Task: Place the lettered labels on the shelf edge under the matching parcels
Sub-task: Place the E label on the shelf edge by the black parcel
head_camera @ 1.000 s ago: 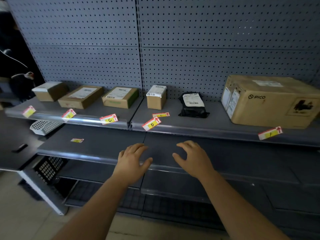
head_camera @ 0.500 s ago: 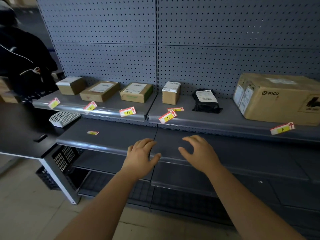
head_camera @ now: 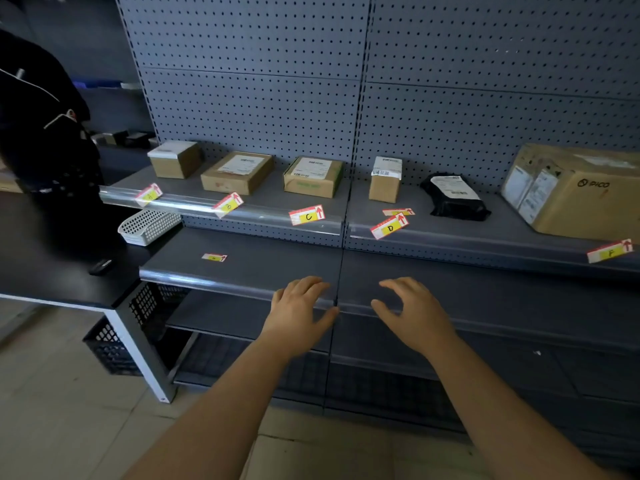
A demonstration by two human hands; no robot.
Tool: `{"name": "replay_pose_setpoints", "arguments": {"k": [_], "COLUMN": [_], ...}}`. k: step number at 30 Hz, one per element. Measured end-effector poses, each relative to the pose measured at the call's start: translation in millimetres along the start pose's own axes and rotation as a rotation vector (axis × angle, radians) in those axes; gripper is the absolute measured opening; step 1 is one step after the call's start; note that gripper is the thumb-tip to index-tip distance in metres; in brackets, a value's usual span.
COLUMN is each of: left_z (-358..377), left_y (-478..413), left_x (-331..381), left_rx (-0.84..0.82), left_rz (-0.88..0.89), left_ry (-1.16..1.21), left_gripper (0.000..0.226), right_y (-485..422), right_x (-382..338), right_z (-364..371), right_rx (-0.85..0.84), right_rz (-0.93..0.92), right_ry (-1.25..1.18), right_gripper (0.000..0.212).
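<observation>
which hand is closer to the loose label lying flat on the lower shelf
Left. The left hand is over the lower shelf's front edge, right of and nearer the camera than the loose label. The right hand is farther right, past the left hand.

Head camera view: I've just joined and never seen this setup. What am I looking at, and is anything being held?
There is one picture, from a camera worn on a person's head, looking down at their bare hands. The left hand and right hand hover open over the lower shelf, holding nothing. The upper shelf carries six parcels, among them a black bag and a big box. Labels sit along its front edge, including C, D and F. One loose label lies flat by the black bag, another on the lower shelf.
</observation>
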State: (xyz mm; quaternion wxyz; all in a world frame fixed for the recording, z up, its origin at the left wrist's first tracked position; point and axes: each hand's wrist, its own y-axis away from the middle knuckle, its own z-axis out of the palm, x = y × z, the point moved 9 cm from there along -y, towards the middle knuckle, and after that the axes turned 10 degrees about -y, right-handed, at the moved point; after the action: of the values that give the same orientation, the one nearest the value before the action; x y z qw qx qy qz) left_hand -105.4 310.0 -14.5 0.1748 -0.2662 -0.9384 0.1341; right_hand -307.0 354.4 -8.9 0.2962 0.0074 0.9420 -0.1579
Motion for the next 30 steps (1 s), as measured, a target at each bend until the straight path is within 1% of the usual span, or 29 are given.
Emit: {"name": "replay_pose_setpoints", "arguments": {"k": [5,11,15,18,21,23,30], "left_z": [-6,-5,3,8,14,20,44], "left_y": [-11,-51,-89,-123,-162,-187,-247], "left_x": [-9,3,20,34,49,60,75], "left_rx": [0.012,0.045,0.062,0.099,0.120,0.137,0.139], "left_rz": [0.036,0.060,0.078,0.081,0.077,0.086,0.040], "left_ry": [0.009,0.031,0.025,0.015,-0.002,-0.019,-0.075], "left_gripper": [0.052,0.052,0.053,0.050,0.049,0.049,0.064], "right_y": [-4,-32,-59,-85,-113,-131,-190], "right_x": [-13,-10,12,31,57,76,121], "right_z": [-5,-26,-41,-57,-75,-85,-94], "right_rx": [0.032,0.055,0.074,0.110,0.133,0.136,0.086], "right_rz": [0.011,0.010,-0.003,-0.051,-0.066,-0.068,-0.114], "right_ry": [0.018,0.034,0.050,0.047,0.021,0.017,-0.016], "right_gripper": [0.047,0.048,0.050,0.049,0.045,0.046,0.045]}}
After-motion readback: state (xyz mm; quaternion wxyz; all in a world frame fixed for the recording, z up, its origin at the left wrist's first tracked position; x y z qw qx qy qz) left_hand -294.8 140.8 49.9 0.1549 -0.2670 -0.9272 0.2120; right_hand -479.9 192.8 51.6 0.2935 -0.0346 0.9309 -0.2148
